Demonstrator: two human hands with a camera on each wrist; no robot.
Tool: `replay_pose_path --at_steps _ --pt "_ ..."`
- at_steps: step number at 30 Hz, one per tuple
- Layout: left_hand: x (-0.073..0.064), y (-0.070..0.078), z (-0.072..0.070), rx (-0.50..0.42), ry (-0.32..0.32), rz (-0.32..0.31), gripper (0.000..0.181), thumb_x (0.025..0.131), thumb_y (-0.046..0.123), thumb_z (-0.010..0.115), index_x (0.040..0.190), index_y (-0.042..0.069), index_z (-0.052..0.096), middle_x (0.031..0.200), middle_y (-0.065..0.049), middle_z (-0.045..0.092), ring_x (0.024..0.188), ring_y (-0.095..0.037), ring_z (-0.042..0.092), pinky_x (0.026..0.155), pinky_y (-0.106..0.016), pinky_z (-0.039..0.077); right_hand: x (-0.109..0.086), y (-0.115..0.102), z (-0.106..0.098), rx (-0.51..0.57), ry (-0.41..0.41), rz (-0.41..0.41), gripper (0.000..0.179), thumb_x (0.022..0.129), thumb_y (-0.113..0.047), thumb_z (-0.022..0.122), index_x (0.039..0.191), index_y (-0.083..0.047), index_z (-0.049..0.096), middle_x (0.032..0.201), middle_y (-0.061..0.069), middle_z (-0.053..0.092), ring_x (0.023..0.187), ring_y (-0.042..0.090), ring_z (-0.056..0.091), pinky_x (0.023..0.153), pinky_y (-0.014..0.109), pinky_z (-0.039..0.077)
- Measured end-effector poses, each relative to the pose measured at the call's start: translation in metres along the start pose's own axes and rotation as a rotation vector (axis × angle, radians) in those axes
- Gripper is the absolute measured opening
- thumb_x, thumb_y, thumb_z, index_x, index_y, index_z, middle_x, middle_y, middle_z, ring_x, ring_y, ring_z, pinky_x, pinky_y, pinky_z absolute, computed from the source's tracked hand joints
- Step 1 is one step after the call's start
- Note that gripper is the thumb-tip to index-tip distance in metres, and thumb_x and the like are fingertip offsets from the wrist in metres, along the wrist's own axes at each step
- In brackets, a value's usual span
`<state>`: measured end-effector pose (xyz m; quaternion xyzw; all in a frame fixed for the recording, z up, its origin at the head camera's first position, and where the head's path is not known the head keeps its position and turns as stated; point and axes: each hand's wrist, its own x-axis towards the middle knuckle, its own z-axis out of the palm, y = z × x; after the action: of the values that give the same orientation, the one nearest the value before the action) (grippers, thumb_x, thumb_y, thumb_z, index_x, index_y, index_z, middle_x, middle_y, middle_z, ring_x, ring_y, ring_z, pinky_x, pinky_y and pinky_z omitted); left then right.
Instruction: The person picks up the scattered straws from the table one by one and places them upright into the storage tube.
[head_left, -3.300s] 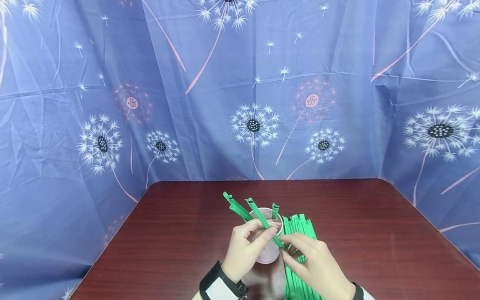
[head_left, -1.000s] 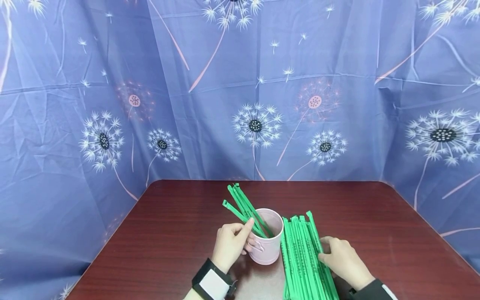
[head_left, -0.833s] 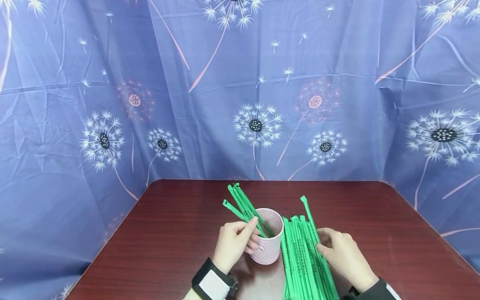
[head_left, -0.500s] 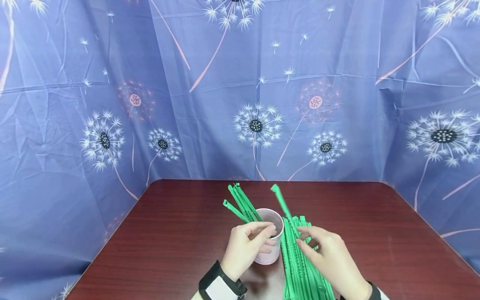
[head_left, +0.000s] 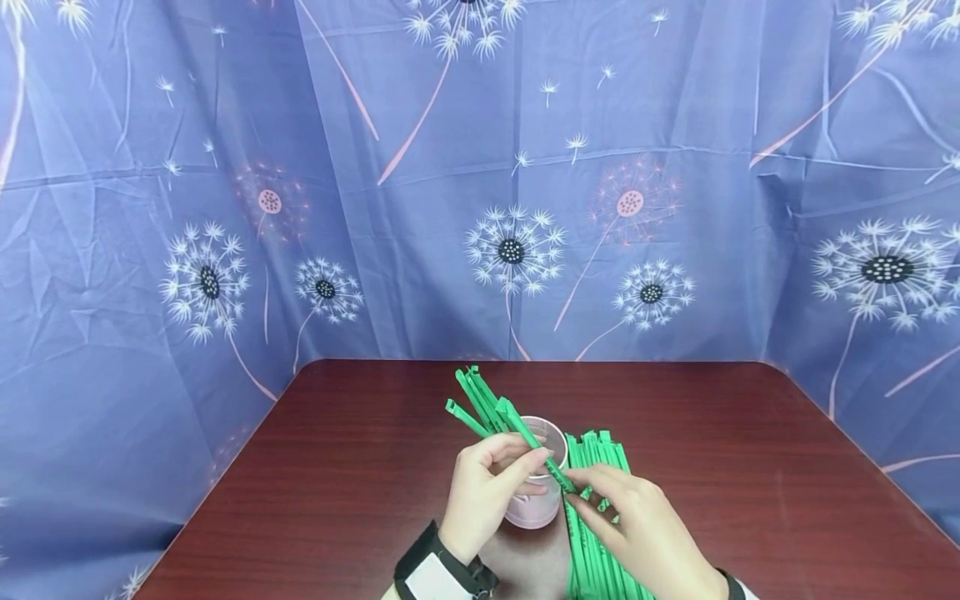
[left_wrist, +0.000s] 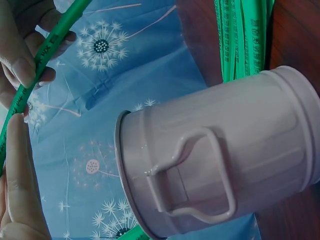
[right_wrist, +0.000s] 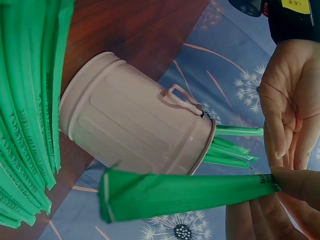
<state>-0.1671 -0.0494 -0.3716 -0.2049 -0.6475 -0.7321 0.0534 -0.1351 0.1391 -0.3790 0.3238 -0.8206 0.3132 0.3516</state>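
Note:
A green paper-wrapped straw slants over the front of a pink mug. My right hand pinches it between thumb and fingers, and a length hangs below the grip in the right wrist view. My left hand has thumb and index finger at the straw's middle, seemingly pinching it too; the left wrist view shows the fingertip against it. Several wrapped straws lean left out of the mug. A pile of the same straws lies right of the mug, partly hidden by my right hand.
The mug's handle faces the left wrist camera. Beneath everything is a dark red wooden table. A blue dandelion-print cloth hangs behind and beside it. My left wrist bears a black strap.
My right hand has lifted a straw off the pile's right side and brought it leftward to my left hand. My left hand has moved right from the mug's side to its front.

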Motion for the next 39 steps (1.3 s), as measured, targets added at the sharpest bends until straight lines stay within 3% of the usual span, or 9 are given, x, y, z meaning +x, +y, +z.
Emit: replay_pose_path --at_steps 6,9,12,18,21,25,28,33,39 --pt "0.0 0.001 0.001 -0.053 -0.012 -0.008 0.043 0.088 0.022 0.073 0.107 -0.016 0.07 0.099 -0.033 0.072 0.08 -0.014 0.074 0.067 -0.04 0.064 0.0 0.0 0.0 0.008 -0.005 0.016 0.028 0.073 0.004 0.08 0.097 -0.011 0.076 0.088 -0.012 0.072 0.067 -0.007 0.058 0.054 0.01 0.05" --pt "0.001 0.002 0.0 -0.051 0.014 0.018 0.043 0.088 0.022 0.073 0.105 -0.017 0.069 0.095 -0.032 0.072 0.078 -0.015 0.074 0.067 -0.04 0.064 0.001 0.001 0.0 0.004 -0.004 0.034 0.026 0.075 0.001 0.08 0.096 -0.014 0.076 0.087 -0.014 0.071 0.068 -0.007 0.057 0.054 0.01 0.049" --pt "0.003 0.005 -0.005 -0.048 0.09 0.084 0.04 0.088 0.021 0.073 0.1 -0.017 0.069 0.092 -0.031 0.073 0.076 -0.016 0.074 0.065 -0.041 0.064 0.001 0.004 -0.001 -0.007 0.006 0.073 0.023 0.079 -0.003 0.079 0.096 -0.018 0.077 0.085 -0.018 0.068 0.068 -0.007 0.057 0.054 0.012 0.05" --pt "0.012 0.014 -0.024 -0.043 0.317 0.266 0.033 0.089 0.013 0.072 0.102 -0.018 0.069 0.096 -0.029 0.073 0.073 -0.02 0.074 0.061 -0.041 0.064 -0.002 0.017 -0.005 -0.062 -0.008 0.205 0.015 0.084 -0.011 0.077 0.096 -0.02 0.078 0.084 -0.021 0.066 0.066 -0.008 0.055 0.055 0.017 0.053" --pt "0.015 0.016 -0.034 -0.054 0.389 0.329 0.034 0.09 0.009 0.07 0.106 -0.021 0.066 0.096 -0.027 0.074 0.072 -0.019 0.073 0.062 -0.04 0.064 -0.006 0.026 -0.006 -0.115 -0.09 0.325 0.012 0.086 -0.016 0.075 0.097 -0.019 0.078 0.085 -0.017 0.067 0.066 -0.007 0.054 0.056 0.022 0.053" --pt "0.016 0.015 -0.04 -0.05 0.431 0.364 0.033 0.09 0.007 0.069 0.107 -0.02 0.066 0.098 -0.017 0.076 0.077 -0.015 0.073 0.064 -0.04 0.064 -0.013 0.04 -0.007 -0.182 -0.304 0.533 0.019 0.086 -0.02 0.075 0.103 -0.014 0.077 0.094 -0.007 0.07 0.069 0.002 0.059 0.059 0.029 0.053" --pt "0.015 0.011 -0.041 -0.033 0.436 0.359 0.031 0.089 0.008 0.071 0.105 -0.018 0.068 0.099 -0.017 0.076 0.079 -0.017 0.074 0.065 -0.04 0.064 -0.019 0.053 -0.007 -0.211 -0.461 0.627 0.027 0.084 -0.018 0.075 0.108 -0.006 0.076 0.101 0.003 0.072 0.075 0.012 0.063 0.063 0.036 0.056" --pt "0.015 0.003 -0.039 0.011 0.42 0.347 0.033 0.086 0.01 0.074 0.102 -0.018 0.07 0.103 -0.032 0.072 0.077 -0.022 0.074 0.065 -0.037 0.064 -0.028 0.072 -0.005 -0.236 -0.595 0.659 0.032 0.082 -0.012 0.075 0.11 0.003 0.072 0.098 0.009 0.07 0.082 0.023 0.064 0.07 0.045 0.057" --pt "0.016 -0.007 -0.038 0.101 0.403 0.345 0.031 0.086 0.016 0.075 0.099 -0.012 0.075 0.102 -0.023 0.075 0.077 -0.025 0.075 0.064 -0.04 0.064 -0.037 0.085 -0.004 -0.227 -0.65 0.682 0.031 0.081 -0.007 0.074 0.108 0.007 0.07 0.079 0.004 0.06 0.072 0.02 0.051 0.064 0.041 0.046"
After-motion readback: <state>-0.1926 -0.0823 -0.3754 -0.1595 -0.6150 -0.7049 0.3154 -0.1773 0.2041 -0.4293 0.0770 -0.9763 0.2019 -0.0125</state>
